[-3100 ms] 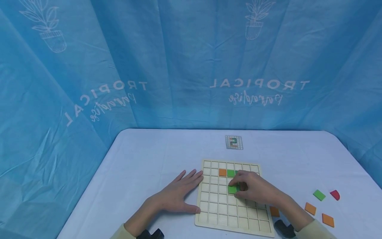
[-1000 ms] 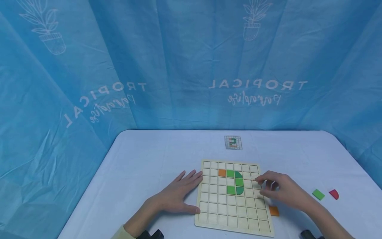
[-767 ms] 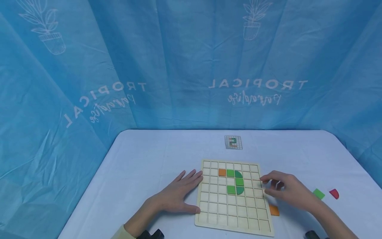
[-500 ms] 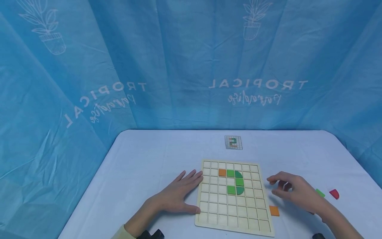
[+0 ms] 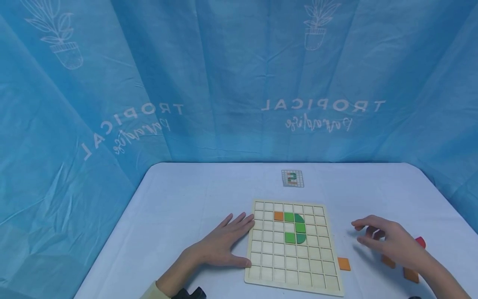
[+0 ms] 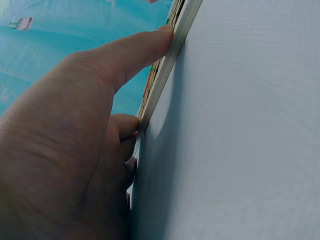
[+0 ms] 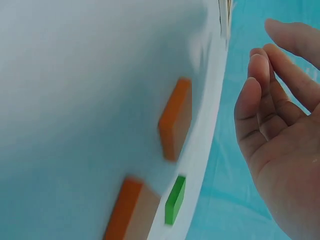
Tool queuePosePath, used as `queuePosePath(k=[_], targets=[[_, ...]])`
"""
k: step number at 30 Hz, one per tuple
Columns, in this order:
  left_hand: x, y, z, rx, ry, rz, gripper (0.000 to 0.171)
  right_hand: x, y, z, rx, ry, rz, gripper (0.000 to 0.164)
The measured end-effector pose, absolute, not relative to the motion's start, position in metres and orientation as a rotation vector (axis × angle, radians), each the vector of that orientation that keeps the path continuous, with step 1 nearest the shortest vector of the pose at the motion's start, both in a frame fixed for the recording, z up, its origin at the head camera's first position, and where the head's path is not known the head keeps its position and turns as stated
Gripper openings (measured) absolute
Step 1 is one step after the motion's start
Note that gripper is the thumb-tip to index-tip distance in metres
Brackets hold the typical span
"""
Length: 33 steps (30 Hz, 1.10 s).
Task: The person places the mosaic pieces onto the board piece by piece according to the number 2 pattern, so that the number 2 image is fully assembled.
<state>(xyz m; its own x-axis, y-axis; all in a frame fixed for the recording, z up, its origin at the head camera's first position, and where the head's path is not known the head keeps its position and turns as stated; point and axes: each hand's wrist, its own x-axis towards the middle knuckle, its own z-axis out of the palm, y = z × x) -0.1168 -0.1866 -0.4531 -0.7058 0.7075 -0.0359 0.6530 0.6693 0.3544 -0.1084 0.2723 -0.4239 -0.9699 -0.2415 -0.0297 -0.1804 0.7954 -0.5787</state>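
Observation:
A pale wooden grid board (image 5: 278,262) lies on the table. Near its top are an orange square tile (image 5: 278,216), green square tiles (image 5: 290,237) and dark green quarter-round tiles (image 5: 301,238). My left hand (image 5: 224,243) is spread flat at the board's left edge; the thumb and fingertips touch that edge, as the left wrist view also shows. Off the board's right side my right hand (image 5: 388,241) hovers over the table, fingers loosely bent with nothing between them. Below it in the right wrist view are orange tiles (image 7: 175,120) and a green tile (image 7: 175,200).
A small pattern card (image 5: 293,178) with a figure like a 2 lies behind the board. One orange tile (image 5: 344,264) sits against the board's lower right edge. A red quarter-round tile (image 5: 420,241) is partly covered by my right hand. A blue curtain (image 5: 239,83) hangs behind.
My right hand has let go of the tiles on the board and drawn away to the right, over the loose pieces. The left hand has stayed at the board's edge.

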Motion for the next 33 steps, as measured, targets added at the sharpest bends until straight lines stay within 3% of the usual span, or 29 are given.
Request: queuePosePath(k=[10, 18, 25, 33], targets=[[-0.116, -0.186, -0.453, 1.113, 2.704, 0.482, 0.103, -0.111, 0.311, -0.431, -0.199, 2.911, -0.850, 0.038], [-0.117, -0.186, -0.453, 1.109, 2.704, 0.475, 0.103, -0.117, 0.335, -0.433, -0.070, 2.899, -0.782, 0.056], [-0.116, -0.187, -0.454, 1.067, 2.702, 0.484, 0.104, -0.118, 0.353, -0.430, -0.049, 2.914, -0.793, 0.049], [-0.117, -0.187, -0.455, 1.066, 2.704, 0.472, 0.103, -0.118, 0.374, -0.439, 0.085, 2.900, -0.773, 0.057]])
